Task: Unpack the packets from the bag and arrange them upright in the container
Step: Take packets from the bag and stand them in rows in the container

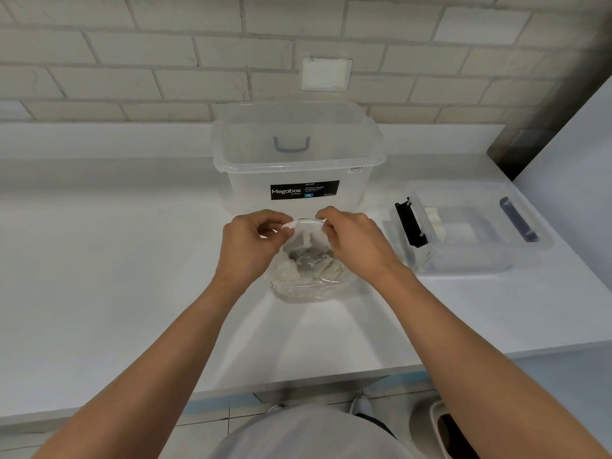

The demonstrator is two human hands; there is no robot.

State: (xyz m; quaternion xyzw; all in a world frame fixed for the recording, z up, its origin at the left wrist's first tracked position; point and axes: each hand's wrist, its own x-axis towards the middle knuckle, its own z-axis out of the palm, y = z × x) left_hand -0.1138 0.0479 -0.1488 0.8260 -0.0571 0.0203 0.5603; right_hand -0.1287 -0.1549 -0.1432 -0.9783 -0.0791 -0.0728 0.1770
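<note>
A clear plastic bag (311,286) stands on the white counter just in front of me, with several pale packets (313,260) inside it. My left hand (253,246) pinches the left side of the bag's top edge. My right hand (356,241) pinches the right side, and the mouth is held between them. Behind the bag stands a large clear container (298,167) with a black Megabox label and a blue handle; I see nothing inside it.
A clear lid (470,226) with black and dark blue latches lies upside down on the counter to the right, white pieces resting in it. A brick wall with a white plate runs behind. The counter's front edge is close to my body.
</note>
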